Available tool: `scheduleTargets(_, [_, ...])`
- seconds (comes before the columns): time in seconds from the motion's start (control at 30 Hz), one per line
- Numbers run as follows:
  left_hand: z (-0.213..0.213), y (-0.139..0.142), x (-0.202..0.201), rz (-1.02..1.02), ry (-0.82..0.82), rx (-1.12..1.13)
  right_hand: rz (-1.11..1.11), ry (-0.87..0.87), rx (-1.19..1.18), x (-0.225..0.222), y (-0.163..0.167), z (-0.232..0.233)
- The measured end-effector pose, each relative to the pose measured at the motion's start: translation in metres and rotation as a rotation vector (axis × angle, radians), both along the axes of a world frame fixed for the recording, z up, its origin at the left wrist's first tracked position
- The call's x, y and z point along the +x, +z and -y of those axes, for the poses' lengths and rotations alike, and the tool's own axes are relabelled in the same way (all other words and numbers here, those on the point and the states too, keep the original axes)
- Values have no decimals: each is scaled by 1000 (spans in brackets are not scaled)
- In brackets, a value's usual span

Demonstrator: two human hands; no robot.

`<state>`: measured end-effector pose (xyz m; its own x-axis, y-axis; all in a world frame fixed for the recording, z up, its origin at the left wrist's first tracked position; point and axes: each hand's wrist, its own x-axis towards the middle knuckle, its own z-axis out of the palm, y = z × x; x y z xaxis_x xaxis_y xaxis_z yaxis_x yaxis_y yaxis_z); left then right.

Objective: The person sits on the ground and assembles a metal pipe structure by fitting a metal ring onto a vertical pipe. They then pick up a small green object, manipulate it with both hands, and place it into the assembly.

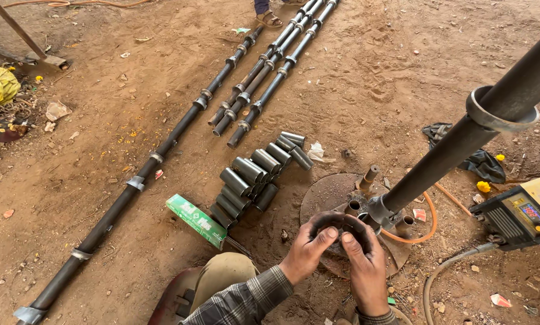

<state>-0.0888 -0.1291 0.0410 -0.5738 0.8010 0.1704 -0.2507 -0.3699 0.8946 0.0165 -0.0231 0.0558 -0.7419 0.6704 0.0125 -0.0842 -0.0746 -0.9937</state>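
Gripping a dark metal ring point(342, 221) between left hand point(308, 250) and right hand point(366, 265)

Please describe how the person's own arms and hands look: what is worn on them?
Both hands, left hand and right hand, are bare, without gloves, and look dusty and grimy. The forearms wear long plaid shirt sleeves in grey-brown checks, with cuffs reaching the wrists. No watch or ring is visible.
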Motion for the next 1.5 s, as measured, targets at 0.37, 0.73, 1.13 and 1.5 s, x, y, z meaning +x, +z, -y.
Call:
scheduleTargets(0.37, [4, 1, 12, -40, -14, -30, 39, 17, 11, 12, 2, 6])
scheduleTargets(0.73, [13, 2, 13, 12, -15, 5, 0, 16, -40, 12, 3, 17])
scheduleTargets(1.13, [8, 0, 9, 6, -31, -7, 20, 30, -14, 9, -1, 10])
scheduleTargets(1.5, [10, -2, 10, 25, -18, -12, 36, -10, 35, 14, -4, 10])
